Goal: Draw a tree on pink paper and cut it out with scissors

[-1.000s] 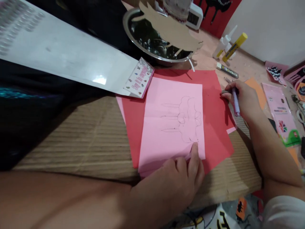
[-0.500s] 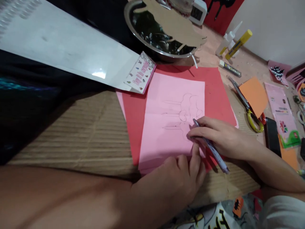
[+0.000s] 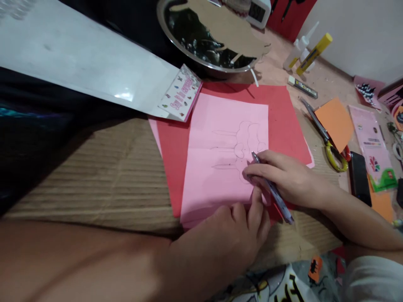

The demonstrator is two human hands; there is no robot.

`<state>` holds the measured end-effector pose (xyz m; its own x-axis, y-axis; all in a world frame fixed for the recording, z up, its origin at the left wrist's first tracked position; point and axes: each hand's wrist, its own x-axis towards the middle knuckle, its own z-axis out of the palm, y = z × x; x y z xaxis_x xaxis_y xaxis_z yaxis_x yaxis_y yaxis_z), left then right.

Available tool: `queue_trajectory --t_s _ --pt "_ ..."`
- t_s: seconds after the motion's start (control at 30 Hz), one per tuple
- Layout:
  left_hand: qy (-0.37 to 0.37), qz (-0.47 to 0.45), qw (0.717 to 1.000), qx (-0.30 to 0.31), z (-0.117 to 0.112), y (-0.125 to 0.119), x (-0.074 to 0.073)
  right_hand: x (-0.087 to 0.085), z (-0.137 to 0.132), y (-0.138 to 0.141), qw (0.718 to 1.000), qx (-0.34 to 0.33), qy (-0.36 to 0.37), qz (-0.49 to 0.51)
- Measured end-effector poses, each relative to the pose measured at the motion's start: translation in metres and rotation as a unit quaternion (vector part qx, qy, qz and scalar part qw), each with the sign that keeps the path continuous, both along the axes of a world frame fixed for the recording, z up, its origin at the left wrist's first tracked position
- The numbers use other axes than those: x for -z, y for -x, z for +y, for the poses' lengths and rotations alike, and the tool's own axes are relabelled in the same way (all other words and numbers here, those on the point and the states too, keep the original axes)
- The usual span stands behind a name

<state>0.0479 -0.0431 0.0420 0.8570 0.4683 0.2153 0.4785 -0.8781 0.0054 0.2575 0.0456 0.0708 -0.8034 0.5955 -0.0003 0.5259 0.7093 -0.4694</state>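
A pink sheet of paper (image 3: 214, 188) bears a thin line drawing (image 3: 247, 144) that resembles a tiered cake with three candles, turned sideways. It lies on a red sheet (image 3: 280, 121). My right hand (image 3: 280, 176) rests over the drawing's lower right, its fingers closed on a purplish pen (image 3: 277, 199). The pen slants across the fingers, one end toward the drawing; whether it touches the paper I cannot tell. My left hand (image 3: 223, 235) lies on the sheet's near edge, one finger stretched toward my right hand, the others bent. Its thumb is hidden.
Corrugated cardboard (image 3: 126, 167) covers the surface. Above stand a metal bowl (image 3: 189, 48) with a brown cutout and a white board (image 3: 94, 63) with a small printed card (image 3: 181, 94). Scissors (image 3: 335, 157), orange paper (image 3: 335, 123), glue bottles (image 3: 296, 52) and a black case (image 3: 360, 180) are right.
The view has shifted slightly, so everything sits a little further left and up. Both hands keep nearly the same pose on the paper, and the pen stays in my right hand.
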Motion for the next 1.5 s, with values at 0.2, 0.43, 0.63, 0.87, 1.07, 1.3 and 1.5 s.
queue_trajectory --t_s 0.2,0.43,0.63,0.87,1.07,1.3,1.5 --pt "-0.020 0.022 1.000 0.002 -0.001 0.002 0.000 0.008 0.018 -0.014 0.963 0.165 -0.149 0.150" --pt "-0.008 0.017 0.999 -0.026 -0.006 -0.001 0.000 0.005 -0.009 0.004 0.918 0.181 0.238 0.262" --pt "0.001 -0.027 0.999 -0.047 -0.009 -0.001 0.002 0.019 -0.012 0.009 0.892 0.261 0.282 0.238" --pt "0.002 -0.043 0.998 -0.045 -0.006 -0.002 0.002 0.009 -0.013 0.014 0.905 0.275 0.266 0.184" --pt "-0.012 -0.044 0.998 -0.045 -0.002 -0.002 -0.001 0.013 -0.012 0.012 0.910 0.271 0.268 0.161" --pt "-0.024 -0.050 0.997 -0.059 -0.004 -0.002 -0.001 0.009 -0.012 0.015 0.908 0.285 0.267 0.154" --pt "-0.002 -0.017 0.999 -0.030 -0.001 0.000 -0.002 0.010 -0.012 0.015 0.909 0.280 0.261 0.167"
